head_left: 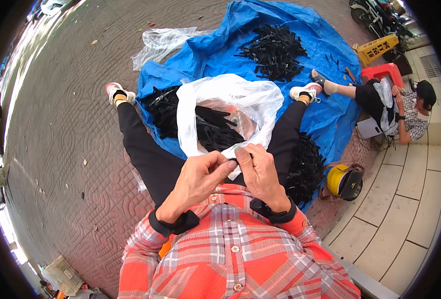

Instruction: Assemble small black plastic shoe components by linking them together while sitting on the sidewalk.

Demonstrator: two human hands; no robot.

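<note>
My left hand [199, 178] and my right hand [263, 173] meet in front of my lap, fingers closed in a pinch. Between them is a small black strip-like piece [233, 160], mostly covered by my thumbs and fingers. Just beyond my hands a white plastic bag [190, 99] stands open between my legs, with long black strips [215, 128] inside. One heap of similar black pieces [164, 110] lies left of the bag. Another heap [304, 172] is beside my right leg, and a third heap [275, 52] lies farther off.
A crumpled blue tarp [205, 50] lies under the heaps. At the right a seated person [405, 107] handles a clear bag near a red plastic seat [382, 74]. A yellow-and-black round container [344, 182] stands beside the tiled step [380, 209]. A yellow sign [376, 49] is behind.
</note>
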